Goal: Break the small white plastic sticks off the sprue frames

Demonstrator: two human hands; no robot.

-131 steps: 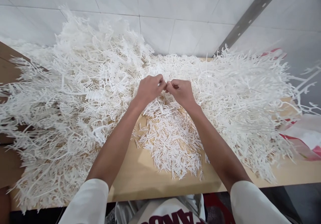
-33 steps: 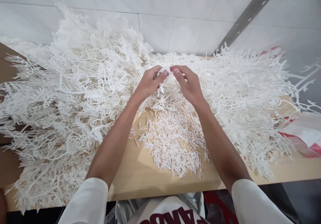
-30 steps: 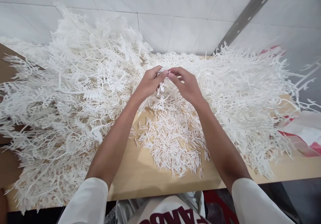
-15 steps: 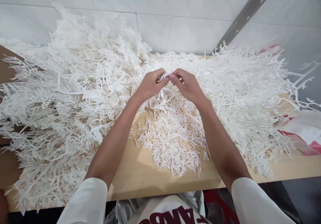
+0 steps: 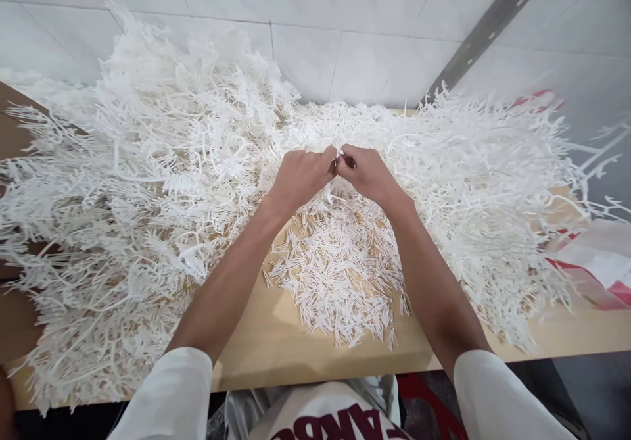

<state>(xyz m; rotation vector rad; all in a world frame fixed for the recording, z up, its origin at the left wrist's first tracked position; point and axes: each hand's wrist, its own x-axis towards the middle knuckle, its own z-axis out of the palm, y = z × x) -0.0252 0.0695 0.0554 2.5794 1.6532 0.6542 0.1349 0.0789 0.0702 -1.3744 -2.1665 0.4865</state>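
Note:
My left hand (image 5: 306, 173) is closed, knuckles up, around a white branched plastic sprig that mostly hides under the fingers. Against it, fingertip to fingertip, my right hand (image 5: 363, 169) pinches at the same sprig; the exact spot is covered. Beneath both hands lies a loose pile of small white plastic pieces (image 5: 340, 269), thin and forked at the ends. To the left rises a big heap of white plastic sprigs (image 5: 162, 164). Another heap of white branched sprigs (image 5: 483, 196) spreads on the right.
All of it rests on a light wooden table (image 5: 276, 354), its front edge close to my body. A white tiled wall (image 5: 305, 52) with a grey metal strip (image 5: 486, 32) stands behind. A red and white plastic bag (image 5: 599, 262) lies at the right end.
My left hand has turned over so its knuckles face up, its fingers closing in. My right fingers have curled tighter. Both hands have dropped slightly toward me.

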